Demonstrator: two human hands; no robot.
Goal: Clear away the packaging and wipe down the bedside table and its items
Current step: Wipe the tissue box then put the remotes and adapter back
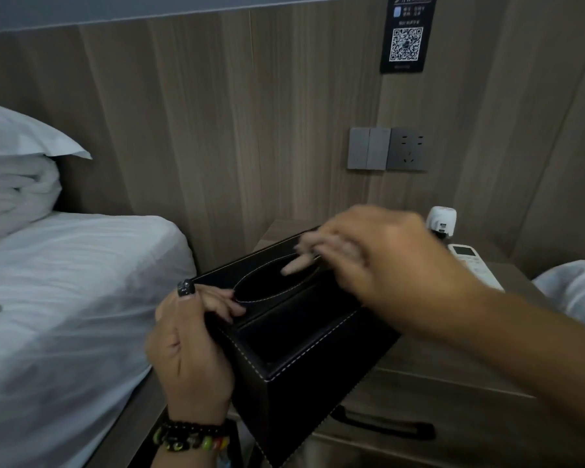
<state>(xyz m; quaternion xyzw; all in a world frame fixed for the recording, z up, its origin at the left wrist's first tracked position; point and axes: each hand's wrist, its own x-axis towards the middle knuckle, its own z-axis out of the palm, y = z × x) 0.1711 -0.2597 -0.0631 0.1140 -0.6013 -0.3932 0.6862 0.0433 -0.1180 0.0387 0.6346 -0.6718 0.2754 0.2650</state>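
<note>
It was a hotel bedroom, wood-grain panelling behind a bedside table (453, 383) wedged between two white-sheeted beds. Above the table's near edge, clear of the top as far as I could judge, was the black leather tissue box (301, 336), white-stitched, with an oval slot in its lid and an open side compartment. The left hand (190, 349), beads at the wrist and a dark ring on the thumb, gripped its near-left corner, fingers curled over the rim. The right hand (368, 251) was blurred over the far end, fingers bunched as if pinching something, one finger pointing into the slot; I couldn't tell what it held, if anything. Behind lay a white air-conditioner remote (475, 265) and a small white device (441, 221).

It looked like the item-handling step: no cloth in sight, so the next move called for setting the box down squarely and fetching one.
</note>
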